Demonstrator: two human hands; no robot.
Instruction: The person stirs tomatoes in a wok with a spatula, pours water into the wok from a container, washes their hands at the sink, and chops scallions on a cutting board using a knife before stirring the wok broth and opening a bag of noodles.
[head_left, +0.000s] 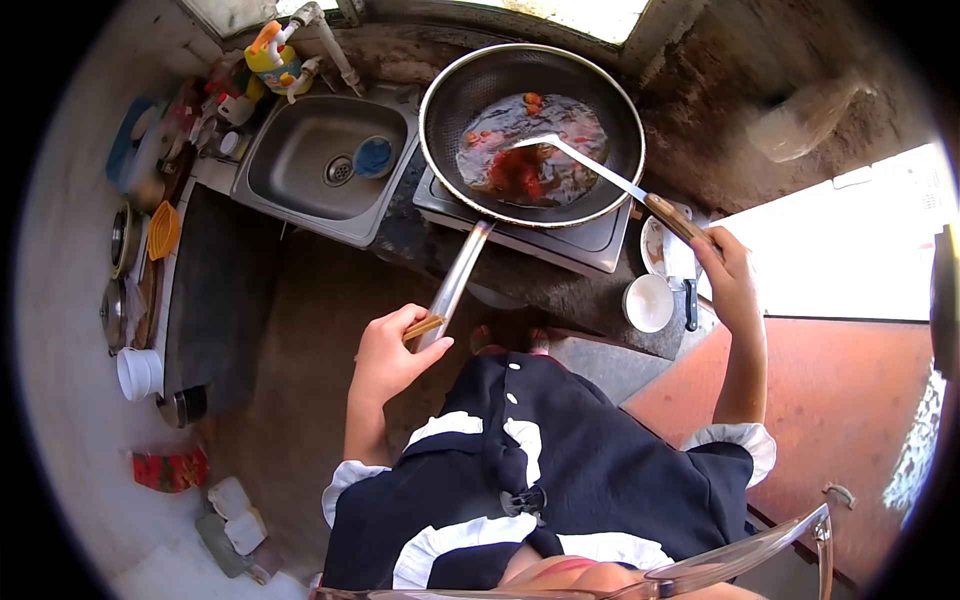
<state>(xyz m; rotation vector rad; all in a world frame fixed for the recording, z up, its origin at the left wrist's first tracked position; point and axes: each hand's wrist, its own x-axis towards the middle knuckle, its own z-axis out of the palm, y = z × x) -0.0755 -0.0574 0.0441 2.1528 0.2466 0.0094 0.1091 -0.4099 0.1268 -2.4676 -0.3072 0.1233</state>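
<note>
A large dark wok (600, 100) rests on the gas stove (560, 245), holding liquid with red pieces in it. My right hand (732, 270) grips the wooden handle of a spatula (600, 170), whose metal end is over the liquid in the wok. Short brown sticks (423, 327), perhaps chopsticks, are held in my left hand (395, 355). That hand is also at the wok's long metal handle (461, 275), thumb and fingers around its end.
Left of the stove is a metal sink (300, 160) with a blue bowl (374, 157) in it. Right of it are a white bowl (648, 303), a plate (653, 245) and a knife (691, 304). A yellow jug (272, 66) stands behind the sink.
</note>
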